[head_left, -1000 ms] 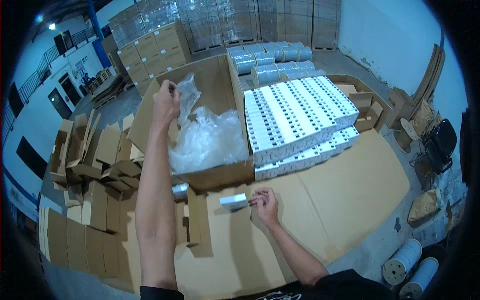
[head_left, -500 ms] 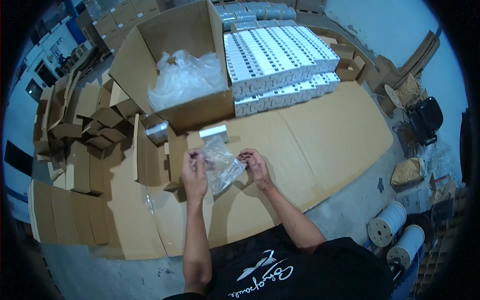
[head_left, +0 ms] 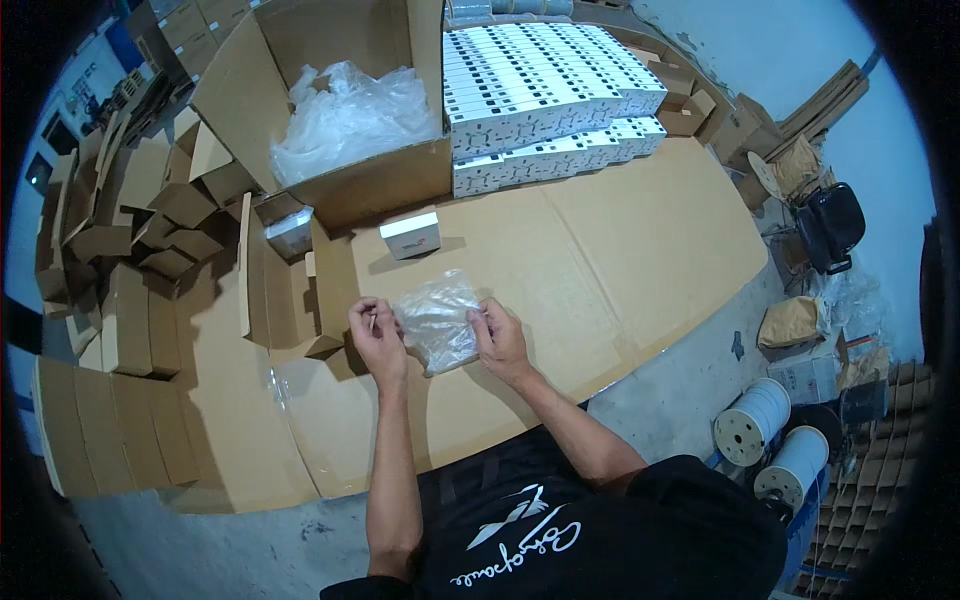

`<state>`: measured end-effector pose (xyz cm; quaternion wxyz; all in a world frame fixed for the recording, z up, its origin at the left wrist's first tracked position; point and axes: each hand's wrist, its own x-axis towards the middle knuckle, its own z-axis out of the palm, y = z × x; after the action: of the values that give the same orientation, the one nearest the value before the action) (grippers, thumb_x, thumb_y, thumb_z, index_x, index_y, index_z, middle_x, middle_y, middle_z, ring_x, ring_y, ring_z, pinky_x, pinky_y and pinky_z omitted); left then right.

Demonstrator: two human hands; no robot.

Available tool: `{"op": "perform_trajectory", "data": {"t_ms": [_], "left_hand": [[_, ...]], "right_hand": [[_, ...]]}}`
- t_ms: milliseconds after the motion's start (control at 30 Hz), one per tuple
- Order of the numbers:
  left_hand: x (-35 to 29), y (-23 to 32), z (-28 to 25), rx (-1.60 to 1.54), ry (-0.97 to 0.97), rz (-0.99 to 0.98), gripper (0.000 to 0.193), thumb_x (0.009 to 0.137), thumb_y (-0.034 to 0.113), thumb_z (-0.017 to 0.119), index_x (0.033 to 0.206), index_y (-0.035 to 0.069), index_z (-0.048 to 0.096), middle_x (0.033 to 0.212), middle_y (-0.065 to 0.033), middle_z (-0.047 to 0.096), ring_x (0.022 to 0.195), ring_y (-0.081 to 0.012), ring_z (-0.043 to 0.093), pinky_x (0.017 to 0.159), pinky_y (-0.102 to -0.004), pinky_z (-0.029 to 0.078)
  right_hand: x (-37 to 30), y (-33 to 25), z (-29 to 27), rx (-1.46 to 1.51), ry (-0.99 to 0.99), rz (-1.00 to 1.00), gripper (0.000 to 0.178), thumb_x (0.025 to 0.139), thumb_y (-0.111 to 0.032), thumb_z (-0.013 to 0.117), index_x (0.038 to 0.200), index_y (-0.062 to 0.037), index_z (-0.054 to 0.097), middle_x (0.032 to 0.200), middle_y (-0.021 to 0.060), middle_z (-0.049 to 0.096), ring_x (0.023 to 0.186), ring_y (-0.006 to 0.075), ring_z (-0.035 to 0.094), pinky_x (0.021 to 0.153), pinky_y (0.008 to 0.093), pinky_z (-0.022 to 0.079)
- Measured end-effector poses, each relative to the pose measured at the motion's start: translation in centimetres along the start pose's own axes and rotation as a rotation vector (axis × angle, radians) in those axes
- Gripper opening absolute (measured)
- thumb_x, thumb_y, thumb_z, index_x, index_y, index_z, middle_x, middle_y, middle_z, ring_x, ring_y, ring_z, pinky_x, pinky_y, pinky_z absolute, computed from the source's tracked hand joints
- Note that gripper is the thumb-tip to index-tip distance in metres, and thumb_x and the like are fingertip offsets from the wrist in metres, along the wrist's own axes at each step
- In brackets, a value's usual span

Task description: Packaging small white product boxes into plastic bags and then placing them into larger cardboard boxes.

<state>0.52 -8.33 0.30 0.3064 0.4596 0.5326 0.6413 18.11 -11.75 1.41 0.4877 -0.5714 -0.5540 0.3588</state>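
A clear plastic bag [head_left: 440,322] is stretched out between my two hands, low over the cardboard-covered table. My left hand [head_left: 380,345] is closed at the bag's left edge, fingers curled. At the right edge, my right hand [head_left: 503,345] pinches the film between thumb and fingers. The bag looks flat, with nothing visible inside. Just beyond it a small white box [head_left: 411,236] stands on the cardboard. Left of my left hand is an open, narrow brown carton [head_left: 333,280] with a plastic-wrapped white box [head_left: 290,232] at its far end.
Behind stands a large open carton [head_left: 385,185] full of clear bags [head_left: 350,120]. Stacked white boxes [head_left: 545,100] fill the back right of the table. Empty brown cartons [head_left: 150,200] are piled at the left, with folded ones [head_left: 110,425] nearer. Spools [head_left: 752,422] stand on the floor at right.
My right hand has closed on the bag's right side, and the bag is spread flatter. The view has shifted, so the white box now shows clear of the bag.
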Motion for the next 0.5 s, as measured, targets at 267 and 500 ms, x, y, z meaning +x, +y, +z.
{"op": "perform_trajectory", "data": {"t_ms": [267,500], "left_hand": [[-4.4,2.1,1.4,0.093,-0.181,-0.276,0.02,0.101,0.019,0.066,0.095,0.001,0.058,0.081,-0.0031,0.064,0.067,-0.0108,0.056,0.063,-0.0272,0.048],[-4.6,0.0,0.6,0.051,-0.187,-0.084,0.023,0.098,0.019,0.07,0.092,0.001,0.057,0.077,-0.002,0.061,0.07,-0.0079,0.053,0.062,-0.027,0.045]], "right_hand": [[-0.9,-0.4,-0.4,0.0,0.044,0.073,0.022,0.1,-0.017,0.062,0.087,-0.0003,0.056,0.062,0.0129,0.053,0.057,0.0135,0.053,0.054,0.0374,0.042],[2.1,-0.6,-1.7,0.394,-0.165,0.226,0.016,0.099,-0.017,0.067,0.093,-0.0012,0.066,0.078,-0.0026,0.063,0.072,0.0072,0.058,0.067,0.0259,0.049]]}}
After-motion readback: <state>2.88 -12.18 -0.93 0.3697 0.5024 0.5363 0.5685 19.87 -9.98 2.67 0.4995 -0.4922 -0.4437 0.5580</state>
